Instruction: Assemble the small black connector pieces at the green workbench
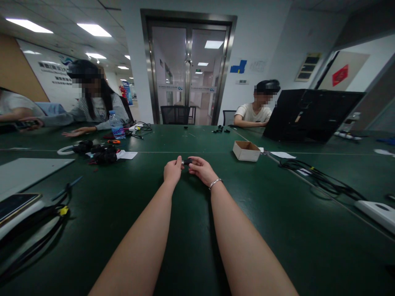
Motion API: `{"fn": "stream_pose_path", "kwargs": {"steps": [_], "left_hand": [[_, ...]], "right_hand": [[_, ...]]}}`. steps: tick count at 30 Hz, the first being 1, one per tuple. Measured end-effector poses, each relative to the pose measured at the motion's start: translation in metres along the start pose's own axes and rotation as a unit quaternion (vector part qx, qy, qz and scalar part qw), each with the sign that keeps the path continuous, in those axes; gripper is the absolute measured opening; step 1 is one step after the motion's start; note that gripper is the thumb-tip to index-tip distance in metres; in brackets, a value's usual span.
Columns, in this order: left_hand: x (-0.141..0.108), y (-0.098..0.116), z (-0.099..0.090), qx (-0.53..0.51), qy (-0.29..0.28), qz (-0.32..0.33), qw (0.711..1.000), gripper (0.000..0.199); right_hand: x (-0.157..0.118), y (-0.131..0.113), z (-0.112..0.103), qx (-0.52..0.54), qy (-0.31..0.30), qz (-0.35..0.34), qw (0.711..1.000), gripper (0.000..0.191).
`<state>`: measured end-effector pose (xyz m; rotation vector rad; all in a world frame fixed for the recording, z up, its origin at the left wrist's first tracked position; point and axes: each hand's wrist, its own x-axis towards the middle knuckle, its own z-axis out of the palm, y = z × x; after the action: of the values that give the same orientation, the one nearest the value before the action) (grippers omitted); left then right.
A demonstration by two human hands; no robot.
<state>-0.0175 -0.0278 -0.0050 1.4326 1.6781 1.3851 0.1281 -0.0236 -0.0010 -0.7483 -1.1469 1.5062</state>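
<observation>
1. At 10 o'clock from the wearer, a smartphone (20,202) lies beside looped black cables (52,220) with a yellow tie.
2. At 11 o'clock, a dark tangled bundle (105,154) lies near an upright water bottle (117,126).
3. At 12 o'clock, the left hand (173,170) pinches the silver end of a small black-and-silver cylinder (187,162), held above the green table (191,230).
4. Just beside it, the right hand (202,169), fingers closed in narrowly, grips the black end; a silver bracelet (215,183) circles that wrist.
5. At 1 o'clock stands an open box (247,155).
6. Between 1 and 2 o'clock, a black monitor (308,117) shows its back.
</observation>
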Motion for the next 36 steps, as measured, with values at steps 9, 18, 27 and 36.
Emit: {"fn": "stream_pose_path", "kwargs": {"steps": [9,18,27,36], "left_hand": [[0.001,-0.002,0.002,-0.003,-0.005,-0.004,1.000,0.053],[0.001,-0.005,0.005,-0.024,-0.033,0.056,0.998,0.038],[-0.001,0.005,0.009,-0.179,-0.073,0.157,0.968,0.021],[-0.002,0.006,0.014,-0.200,-0.059,0.019,0.978,0.028]], "right_hand": [[0.001,0.001,-0.001,0.006,-0.001,-0.005,1.000,0.037],[0.003,0.000,0.001,0.029,0.054,0.020,0.998,0.029],[0.004,-0.002,0.003,0.029,0.099,0.025,0.994,0.040],[0.003,-0.001,0.004,0.011,0.075,0.021,0.997,0.041]]}}
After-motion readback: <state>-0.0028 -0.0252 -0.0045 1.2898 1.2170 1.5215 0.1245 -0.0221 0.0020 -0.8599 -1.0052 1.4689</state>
